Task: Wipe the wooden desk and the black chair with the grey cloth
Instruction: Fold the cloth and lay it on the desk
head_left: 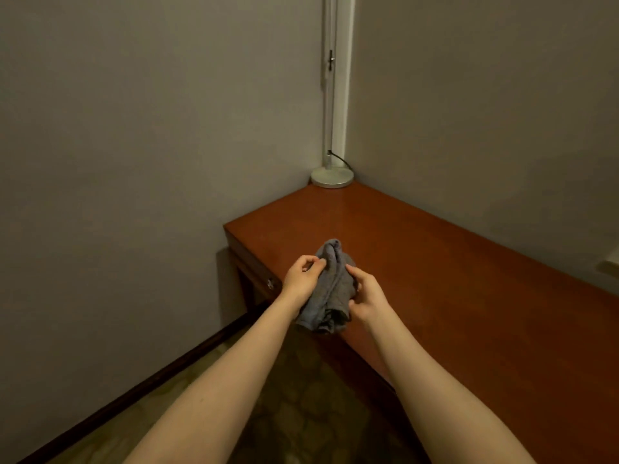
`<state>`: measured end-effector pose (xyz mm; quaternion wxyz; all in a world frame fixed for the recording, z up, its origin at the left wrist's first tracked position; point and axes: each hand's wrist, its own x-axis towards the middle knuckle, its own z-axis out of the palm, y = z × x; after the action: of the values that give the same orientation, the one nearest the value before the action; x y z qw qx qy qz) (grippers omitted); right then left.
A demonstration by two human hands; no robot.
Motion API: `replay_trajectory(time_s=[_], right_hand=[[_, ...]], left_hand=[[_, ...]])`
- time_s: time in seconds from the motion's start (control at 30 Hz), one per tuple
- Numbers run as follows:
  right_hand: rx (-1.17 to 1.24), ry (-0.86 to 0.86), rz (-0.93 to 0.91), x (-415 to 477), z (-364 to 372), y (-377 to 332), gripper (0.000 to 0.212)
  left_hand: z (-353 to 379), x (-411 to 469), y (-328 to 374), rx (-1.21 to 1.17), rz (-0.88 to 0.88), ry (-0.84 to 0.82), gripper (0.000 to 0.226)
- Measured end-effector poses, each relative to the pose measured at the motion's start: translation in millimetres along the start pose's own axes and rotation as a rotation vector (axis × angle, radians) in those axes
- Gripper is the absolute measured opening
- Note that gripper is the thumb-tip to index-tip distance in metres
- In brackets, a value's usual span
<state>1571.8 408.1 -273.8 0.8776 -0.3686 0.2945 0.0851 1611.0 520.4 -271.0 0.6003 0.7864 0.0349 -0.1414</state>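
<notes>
Head view: The cloth [330, 289], bunched, sits at frame centre, held above the near left corner of the desk [452, 279]. The left hand [301, 279] pinches its left edge, fingers curled. The right hand [365, 296] grips its right edge, thumb and fingers closed on the fabric. A lamp [332, 177] stands at the desk's far corner, upper centre. No chair is visible.
</notes>
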Motion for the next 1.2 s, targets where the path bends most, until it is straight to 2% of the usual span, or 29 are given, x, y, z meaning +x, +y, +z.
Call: replay_trajectory(time_s=[0.07, 0.13, 0.23, 0.33, 0.47, 0.53, 0.63, 0.67, 0.8, 0.97, 1.1, 1.2], right_hand=[[-0.024, 0.017, -0.013, 14.3, 16.2, 9.4, 0.023], [-0.040, 0.044, -0.030, 28.3, 29.6, 18.9, 0.035], [-0.055, 0.076, -0.055, 42.6, 45.4, 28.8, 0.050], [-0.079, 0.068, -0.066, 48.4, 60.4, 25.5, 0.042], [-0.134, 0.074, -0.097, 70.5, 67.2, 4.3, 0.047], [-0.156, 0.095, -0.126, 89.1, 71.1, -10.4, 0.043], [-0.217, 0.163, -0.206, 114.2, 74.8, -34.7, 0.021], [-0.215, 0.156, -0.223, 122.7, 75.7, -43.0, 0.021], [-0.137, -0.009, -0.228, 156.0, 78.2, -75.0, 0.040], [-0.287, -0.018, -0.276, 208.1, 86.2, -111.7, 0.061], [-0.272, 0.098, -0.305, 239.5, 94.8, -132.8, 0.057], [-0.191, 0.150, -0.313, 266.3, 98.0, -152.7, 0.054]], left_hand=[[-19.5, 4.2, -1.9, -0.026, -0.006, -0.064, 0.033], [-32.5, 9.5, -6.5, -0.044, -0.008, -0.096, 0.053], [-42.4, 20.2, -14.2, 0.146, 0.006, -0.018, 0.086], [-51.0, 39.7, -14.5, 0.103, 0.018, 0.081, 0.077], [-73.6, 75.0, -5.4, -0.434, -0.196, -0.002, 0.045], [-84.0, 96.0, 2.6, -0.597, -0.237, -0.051, 0.036], [-91.6, 131.2, 15.5, -0.640, -0.237, -0.132, 0.047], [-92.3, 143.6, 20.4, -0.645, -0.239, -0.166, 0.050], [-92.0, 189.6, 42.1, -0.646, -0.251, -0.277, 0.046], [-85.8, 243.7, 65.2, -0.558, -0.229, -0.378, 0.023], [-78.5, 286.5, 73.1, -0.515, -0.169, -0.383, 0.059], [-69.5, 322.4, 79.6, -0.442, -0.164, -0.438, 0.076]])
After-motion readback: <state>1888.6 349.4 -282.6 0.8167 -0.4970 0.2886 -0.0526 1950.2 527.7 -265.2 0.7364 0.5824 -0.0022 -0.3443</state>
